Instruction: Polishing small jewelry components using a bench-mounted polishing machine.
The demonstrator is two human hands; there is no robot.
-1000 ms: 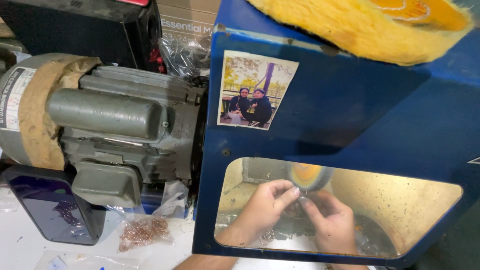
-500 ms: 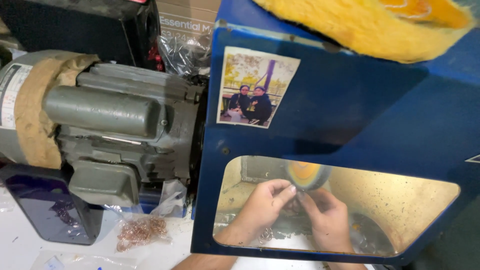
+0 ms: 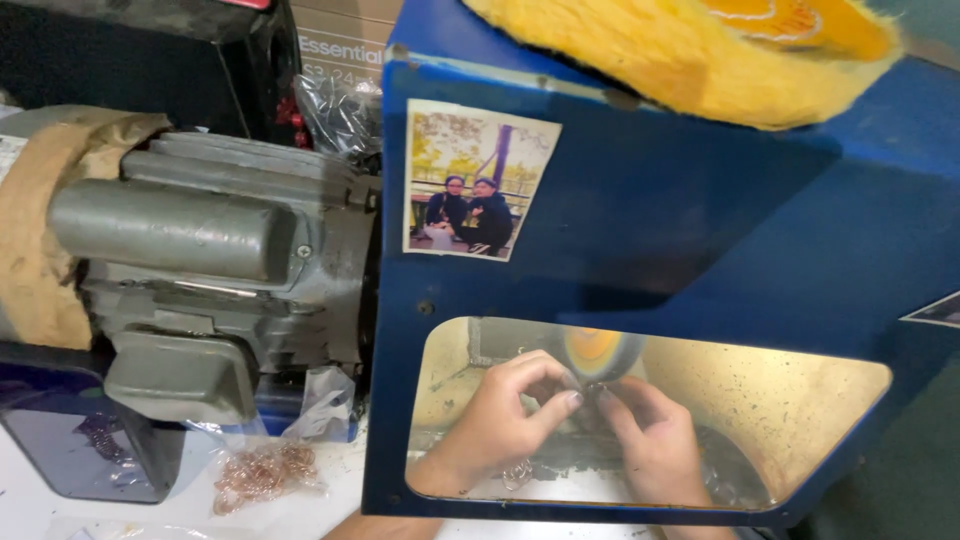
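Head view: I see my left hand (image 3: 500, 420) and right hand (image 3: 655, 445) pinching one small shiny piece (image 3: 592, 392) against the little spinning wheel (image 3: 598, 352) inside the blue box (image 3: 640, 220). I think this is the polishing step. Next I need a tight pinch and a slow turn.

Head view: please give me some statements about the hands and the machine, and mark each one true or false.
1. Both hands, left hand and right hand, are inside the blue housing. True.
2. The hands pinch a small part just below the small wheel. True.
3. The yellow buffing wheel lies on the floor. False: it rests on top of the housing.
4. The grey motor stands right of the housing. False: it is on the left.
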